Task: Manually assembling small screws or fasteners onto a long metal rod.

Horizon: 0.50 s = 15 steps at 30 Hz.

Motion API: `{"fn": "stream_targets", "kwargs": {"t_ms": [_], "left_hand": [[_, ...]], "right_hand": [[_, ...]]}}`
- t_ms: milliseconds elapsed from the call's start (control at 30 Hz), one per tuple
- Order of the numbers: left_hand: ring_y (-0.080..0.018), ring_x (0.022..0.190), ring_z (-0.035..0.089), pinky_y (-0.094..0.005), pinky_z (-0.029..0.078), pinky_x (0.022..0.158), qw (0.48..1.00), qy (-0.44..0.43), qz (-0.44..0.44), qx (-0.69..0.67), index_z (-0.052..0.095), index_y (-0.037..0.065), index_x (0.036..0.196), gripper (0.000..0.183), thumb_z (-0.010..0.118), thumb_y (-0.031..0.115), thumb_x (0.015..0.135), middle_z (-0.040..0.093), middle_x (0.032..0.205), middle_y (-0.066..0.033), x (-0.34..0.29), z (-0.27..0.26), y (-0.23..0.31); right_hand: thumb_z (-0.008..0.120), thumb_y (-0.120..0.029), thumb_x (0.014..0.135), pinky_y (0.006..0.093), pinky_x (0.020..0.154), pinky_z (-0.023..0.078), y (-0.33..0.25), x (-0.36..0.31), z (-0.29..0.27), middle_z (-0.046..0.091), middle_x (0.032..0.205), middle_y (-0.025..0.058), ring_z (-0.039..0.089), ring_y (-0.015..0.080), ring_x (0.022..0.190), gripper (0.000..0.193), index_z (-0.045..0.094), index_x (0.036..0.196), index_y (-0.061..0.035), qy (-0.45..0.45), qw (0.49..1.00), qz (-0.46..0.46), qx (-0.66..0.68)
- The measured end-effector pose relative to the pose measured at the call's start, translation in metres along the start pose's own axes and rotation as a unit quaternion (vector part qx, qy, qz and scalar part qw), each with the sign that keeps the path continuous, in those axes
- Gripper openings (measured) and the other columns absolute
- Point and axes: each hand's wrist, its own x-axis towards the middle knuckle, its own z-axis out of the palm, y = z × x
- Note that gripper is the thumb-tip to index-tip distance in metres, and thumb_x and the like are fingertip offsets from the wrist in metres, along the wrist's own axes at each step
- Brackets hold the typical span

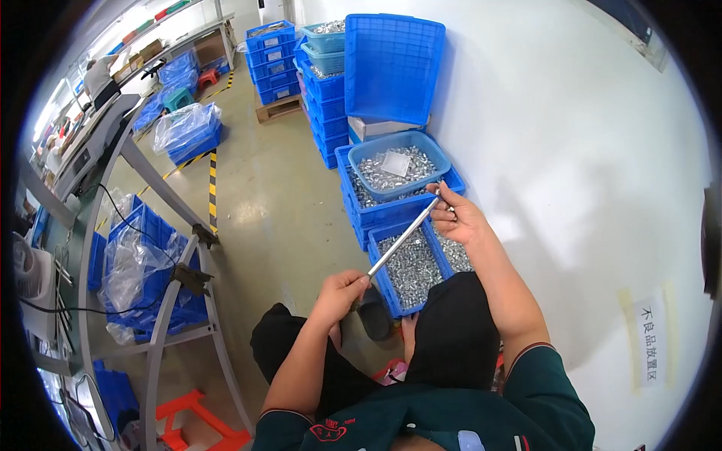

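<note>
Blue crates (154, 225) draped with clear plastic stand at far left, beside the legs of a grey-framed bench (147, 171). Farther right, the left hand (342, 295) has its grip closed around the lower end of a slim metal rod (402, 240), which slants up and rightward above a blue tub (382, 274) of small metal parts (410, 263), near a lighter blue basket (365, 178) of similar parts. At the rod's upper end, the right hand (460, 218) has thumb and forefinger pinched, with small metal pieces, count indeterminable, at its curled fingers.
</note>
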Motion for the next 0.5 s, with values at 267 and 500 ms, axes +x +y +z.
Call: {"fn": "stream_targets", "kwargs": {"t_ms": [267,500], "left_hand": [[-0.0068,0.060,0.044,-0.0219,0.035,0.056,1.000,0.007,-0.006,-0.012,0.062,0.001,0.082,0.021,0.053,0.019,0.086,0.051,0.061,0.0026,0.0006,0.0045,-0.0009],[-0.0072,0.060,0.044,-0.0218,0.035,0.057,1.000,0.000,-0.009,-0.025,0.062,0.001,0.082,0.021,0.053,0.019,0.086,0.051,0.062,0.0018,-0.0004,0.0023,0.0033]], "right_hand": [[0.053,-0.023,0.089,0.0162,0.033,0.025,0.0002,-0.0012,0.0030,0.043,0.060,-0.0003,0.036,0.0047,0.044,0.021,0.058,0.093,-0.0021,0.002,0.999,0.030,-0.011],[0.050,-0.028,0.091,0.0156,0.035,0.025,0.0019,-0.0053,0.0106,0.041,0.060,-0.0018,0.033,0.0035,0.044,0.028,0.057,0.100,-0.0030,-0.045,0.993,0.039,-0.100]]}}
